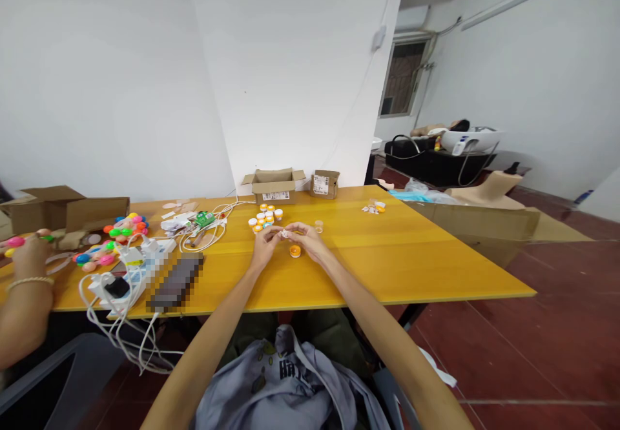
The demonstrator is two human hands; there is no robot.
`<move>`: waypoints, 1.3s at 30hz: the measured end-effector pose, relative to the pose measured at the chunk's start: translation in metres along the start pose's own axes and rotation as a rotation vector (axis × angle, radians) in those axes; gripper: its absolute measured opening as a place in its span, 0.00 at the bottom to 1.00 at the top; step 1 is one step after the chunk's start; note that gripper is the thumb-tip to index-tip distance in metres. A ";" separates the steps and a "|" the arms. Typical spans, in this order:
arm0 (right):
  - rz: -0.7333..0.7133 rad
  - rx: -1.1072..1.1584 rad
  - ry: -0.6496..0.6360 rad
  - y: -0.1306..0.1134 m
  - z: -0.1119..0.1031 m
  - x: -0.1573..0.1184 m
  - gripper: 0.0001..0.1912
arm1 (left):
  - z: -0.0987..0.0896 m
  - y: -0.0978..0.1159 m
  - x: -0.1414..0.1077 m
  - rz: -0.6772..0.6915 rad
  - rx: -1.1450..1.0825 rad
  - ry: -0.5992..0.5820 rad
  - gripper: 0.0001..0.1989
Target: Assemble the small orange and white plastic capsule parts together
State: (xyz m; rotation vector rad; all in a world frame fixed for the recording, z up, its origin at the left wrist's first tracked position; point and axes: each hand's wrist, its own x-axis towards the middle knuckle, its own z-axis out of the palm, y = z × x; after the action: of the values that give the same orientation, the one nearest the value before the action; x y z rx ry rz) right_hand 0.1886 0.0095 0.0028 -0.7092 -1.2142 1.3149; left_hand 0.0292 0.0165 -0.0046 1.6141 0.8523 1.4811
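Observation:
Over the middle of the yellow table, my left hand and my right hand meet, both closed on one small white piece between the fingertips. The piece is too small for me to name its kind. Just below it stands an orange cap or cup with a pale inside. Beyond my left hand sits a cluster of several small white-and-orange lidded jars. A small clear cup rests right behind my right hand.
Two cardboard boxes stand against the wall. On the left lie a power strip with tangled white cables, a blurred dark phone and colourful ball toys. A co-worker's hand works at far left. Small parts lie right.

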 end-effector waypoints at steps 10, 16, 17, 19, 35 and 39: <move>0.023 0.014 0.011 -0.001 0.000 0.000 0.18 | 0.001 0.006 -0.001 0.034 0.005 -0.034 0.11; 0.007 0.028 -0.013 -0.002 0.000 -0.001 0.19 | 0.001 0.008 -0.001 -0.014 -0.012 -0.041 0.11; 0.004 0.033 -0.013 -0.002 0.000 -0.001 0.19 | 0.001 0.008 -0.001 -0.028 -0.021 -0.042 0.11; -0.003 0.037 -0.010 -0.001 0.000 0.000 0.19 | 0.001 0.007 -0.001 -0.047 -0.039 -0.039 0.10; -0.068 0.020 -0.001 0.005 0.000 0.004 0.20 | 0.003 0.008 -0.001 -0.064 -0.056 -0.017 0.12; -0.087 0.019 0.025 0.005 -0.002 0.005 0.21 | 0.001 0.005 0.000 -0.092 -0.072 0.005 0.11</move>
State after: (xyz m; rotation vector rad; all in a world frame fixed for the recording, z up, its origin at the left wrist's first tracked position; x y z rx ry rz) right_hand 0.1878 0.0156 -0.0010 -0.6506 -1.1983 1.2406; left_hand 0.0303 0.0136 -0.0001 1.4996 0.8542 1.4360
